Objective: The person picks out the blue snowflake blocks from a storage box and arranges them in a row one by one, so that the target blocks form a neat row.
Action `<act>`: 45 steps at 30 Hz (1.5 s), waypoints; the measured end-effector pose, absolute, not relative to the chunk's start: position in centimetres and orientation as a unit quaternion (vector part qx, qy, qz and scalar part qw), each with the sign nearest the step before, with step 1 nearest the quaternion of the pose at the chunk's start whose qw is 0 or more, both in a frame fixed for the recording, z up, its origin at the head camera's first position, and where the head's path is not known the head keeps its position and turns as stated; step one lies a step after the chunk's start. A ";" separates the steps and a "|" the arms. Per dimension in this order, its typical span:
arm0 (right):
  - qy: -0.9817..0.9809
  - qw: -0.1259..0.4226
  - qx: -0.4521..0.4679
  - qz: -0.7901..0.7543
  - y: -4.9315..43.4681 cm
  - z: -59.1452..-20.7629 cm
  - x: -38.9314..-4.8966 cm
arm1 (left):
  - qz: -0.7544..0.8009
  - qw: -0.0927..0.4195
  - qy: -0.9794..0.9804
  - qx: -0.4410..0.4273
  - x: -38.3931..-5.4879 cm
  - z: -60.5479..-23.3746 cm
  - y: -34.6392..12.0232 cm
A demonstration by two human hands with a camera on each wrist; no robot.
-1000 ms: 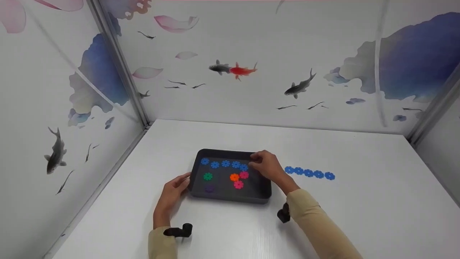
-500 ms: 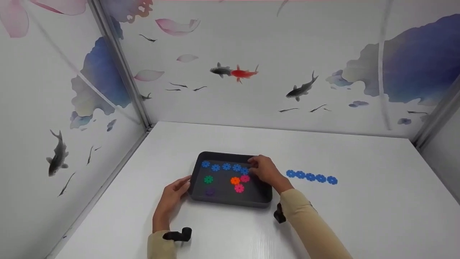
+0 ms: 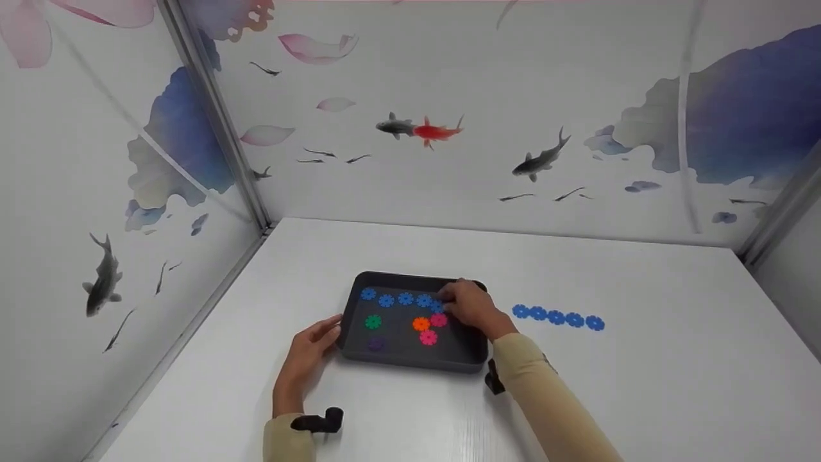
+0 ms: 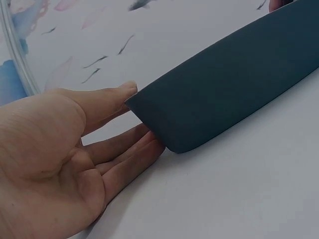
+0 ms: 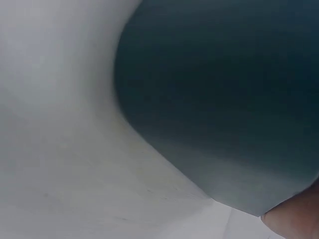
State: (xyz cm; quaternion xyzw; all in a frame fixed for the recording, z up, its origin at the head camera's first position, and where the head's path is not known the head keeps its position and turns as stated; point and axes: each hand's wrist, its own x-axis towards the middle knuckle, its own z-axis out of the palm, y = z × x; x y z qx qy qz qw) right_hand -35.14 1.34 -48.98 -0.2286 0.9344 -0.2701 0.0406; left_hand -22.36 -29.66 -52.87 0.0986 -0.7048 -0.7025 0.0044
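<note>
Standing at the far left, a white panel (image 3: 61, 173) carries printed fish and blue washes; a metal post (image 3: 211, 106) joins it to the printed back panel (image 3: 449, 77). On the white table (image 3: 410, 420), the left sleeve (image 3: 288, 439) is beige, with a black wrist mount (image 3: 321, 421) above its cuff. The left hand (image 3: 304, 356) has its fingers extended against the left end of the dark tray (image 3: 410, 363); in the left wrist view the thumb lies at the rim and the other fingers meet the wall lower down. The tray sits flat on the table between both hands. Inside it, five blue discs (image 3: 405, 299) form a row near the far wall. Below the row, from the left, lie a green disc (image 3: 372, 321) and a purple disc (image 3: 376, 344), then an orange disc (image 3: 421, 324) grouped closely with two pink discs (image 3: 428, 337). The right hand (image 3: 473, 305) reaches over the far right of the tray, fingertips at the rightmost disc of the row and partly covering it; whether they pinch it cannot be told. Behind its wrist are a second black mount (image 3: 494, 380) and the right sleeve (image 3: 545, 394). Right of the tray, five more blue discs (image 3: 557, 317) form a slightly slanting line on the table.
</note>
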 end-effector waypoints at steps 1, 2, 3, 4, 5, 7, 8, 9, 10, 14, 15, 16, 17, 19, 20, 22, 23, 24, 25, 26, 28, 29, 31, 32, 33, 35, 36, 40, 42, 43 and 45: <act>0.936 0.043 -0.229 -0.265 1.3 -48.9 -35.2 | -0.702 0.006 -0.705 0.099 -22.4 -52.9 -29.7; 0.937 0.046 -0.228 -0.261 1.3 -48.9 -35.2 | -0.702 0.006 -0.705 0.099 -22.4 -52.9 -29.7; 0.938 0.046 -0.229 -0.256 1.2 -48.9 -35.3 | -0.700 0.007 -0.707 0.098 -22.4 -53.0 -29.7; 0.939 0.047 -0.229 -0.252 1.2 -48.9 -35.3 | -0.696 0.009 -0.712 0.098 -22.5 -53.0 -29.6; 0.940 0.047 -0.229 -0.248 1.2 -48.9 -35.4 | -0.692 0.011 -0.715 0.096 -22.5 -53.1 -29.6; 0.942 0.044 -0.229 -0.242 1.2 -48.9 -35.5 | -0.686 0.013 -0.721 0.094 -22.6 -53.1 -29.6; 0.942 0.043 -0.230 -0.240 1.2 -49.0 -35.5 | -0.682 0.014 -0.725 0.094 -22.6 -53.1 -29.5; 0.942 0.041 -0.232 -0.238 1.1 -49.0 -35.6 | -0.680 0.015 -0.727 0.095 -22.6 -53.1 -29.5; 0.942 0.042 -0.233 -0.236 1.1 -49.1 -35.6 | -0.679 0.015 -0.728 0.097 -22.5 -53.1 -29.5; 0.941 0.044 -0.236 -0.236 0.9 -49.1 -35.7 | -0.690 0.010 -0.718 0.095 -22.4 -53.0 -29.7; 0.941 0.046 -0.236 -0.237 0.8 -49.1 -35.7 | -0.692 0.010 -0.716 0.094 -22.4 -52.9 -29.7; 0.941 0.048 -0.235 -0.237 0.8 -49.1 -35.7 | -0.694 0.009 -0.714 0.093 -22.4 -52.9 -29.7; 0.942 0.049 -0.234 -0.235 0.8 -49.1 -35.7 | -0.695 0.008 -0.713 0.091 -22.4 -52.9 -29.7; 0.943 0.049 -0.236 -0.231 0.8 -49.1 -35.8 | -0.695 0.007 -0.713 0.094 -22.3 -52.8 -29.8; 0.943 0.047 -0.239 -0.226 0.8 -49.1 -35.8 | -0.694 0.007 -0.713 0.097 -22.3 -52.7 -29.8; 0.945 0.039 -0.247 -0.213 0.8 -49.1 -35.9 | -0.690 0.010 -0.717 0.097 -22.2 -52.7 -29.8; 0.945 0.036 -0.251 -0.207 0.7 -49.0 -35.9 | -0.689 0.012 -0.718 0.098 -22.2 -52.7 -29.8; 0.945 0.035 -0.253 -0.204 0.7 -49.0 -36.0 | -0.686 0.014 -0.721 0.101 -22.2 -52.6 -29.9; 0.946 0.034 -0.253 -0.201 0.7 -49.0 -36.0 | -0.682 0.018 -0.725 0.101 -22.2 -52.7 -29.9; 0.946 0.036 -0.252 -0.201 0.6 -48.9 -36.1 | -0.679 0.020 -0.727 0.101 -22.2 -52.7 -29.9; 0.947 0.045 -0.243 -0.205 0.6 -48.9 -36.2 | -0.677 0.020 -0.729 0.099 -22.2 -52.8 -29.8; 0.947 0.052 -0.237 -0.208 0.6 -48.8 -36.2 | -0.679 0.019 -0.727 0.100 -22.2 -52.8 -29.7; 0.949 0.061 -0.227 -0.210 0.7 -48.9 -36.3 | -0.680 0.017 -0.726 0.098 -22.3 -52.9 -29.6; 0.950 0.066 -0.223 -0.208 0.7 -48.9 -36.3 | -0.680 0.015 -0.726 0.098 -22.3 -53.0 -29.5; 0.951 0.069 -0.220 -0.204 0.8 -48.9 -36.4 | -0.677 0.014 -0.729 0.098 -22.2 -53.0 -29.4; 0.953 0.072 -0.217 -0.200 0.8 -48.9 -36.5 | -0.675 0.014 -0.731 0.101 -22.3 -53.1 -29.3; 0.953 0.072 -0.215 -0.199 0.8 -49.0 -36.5 | -0.673 0.014 -0.733 0.102 -22.4 -53.1 -29.3; 0.951 0.074 -0.221 -0.201 0.6 -49.0 -36.6 | -0.675 0.016 -0.731 0.103 -22.4 -53.0 -29.3; 0.950 0.073 -0.226 -0.201 0.5 -49.0 -36.6 | -0.679 0.018 -0.727 0.101 -22.4 -53.0 -29.4; 0.950 0.073 -0.227 -0.202 0.4 -49.0 -36.6 | -0.680 0.019 -0.726 0.099 -22.3 -53.0 -29.5; 0.949 0.074 -0.229 -0.202 0.2 -49.0 -36.6 | -0.685 0.016 -0.721 0.100 -22.2 -52.9 -29.6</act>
